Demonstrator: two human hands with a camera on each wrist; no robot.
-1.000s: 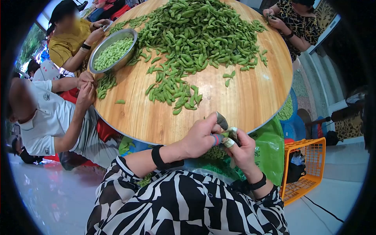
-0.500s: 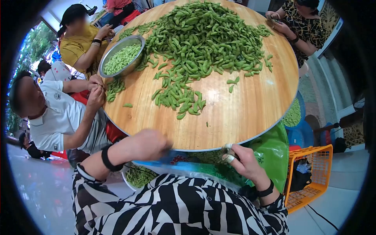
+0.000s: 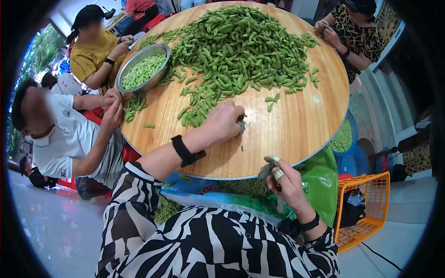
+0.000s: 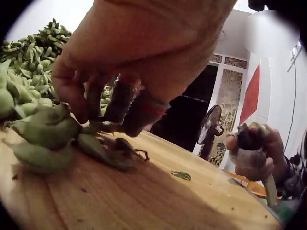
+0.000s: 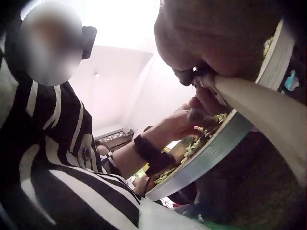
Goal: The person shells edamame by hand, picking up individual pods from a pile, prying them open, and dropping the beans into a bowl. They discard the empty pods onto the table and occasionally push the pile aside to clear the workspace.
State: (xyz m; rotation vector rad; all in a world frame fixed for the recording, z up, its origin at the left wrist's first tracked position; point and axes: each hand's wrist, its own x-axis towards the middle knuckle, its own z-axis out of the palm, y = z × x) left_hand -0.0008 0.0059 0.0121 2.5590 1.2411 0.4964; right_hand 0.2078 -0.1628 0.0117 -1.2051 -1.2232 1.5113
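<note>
My left hand point(image 3: 222, 121) reaches over the table, at the near edge of the green soybean pods point(image 3: 197, 113). In the left wrist view its fingers curl down, dark covers on several fingertips, and pinch at a pod point(image 4: 103, 127). Plump pods point(image 4: 45, 129) lie right beside them. My right hand point(image 3: 288, 181) stays near the table's front edge, fingers curled, with pale wrapping on some fingertips and a dark grey piece at them. A pale, stick-like thing point(image 5: 264, 105) runs out from its grip; I cannot tell what it is.
A large heap of pods point(image 3: 245, 46) covers the far side of the round wooden table point(image 3: 287, 134). A steel bowl point(image 3: 166, 69) holds shelled beans. Other people sit around the table. An orange crate point(image 3: 371, 227) and a blue tub point(image 3: 354, 127) stand at the right.
My hands were together at the table's front edge. The left hand swung off to the left, then reached forward to the pods. The right hand stays near the edge.
</note>
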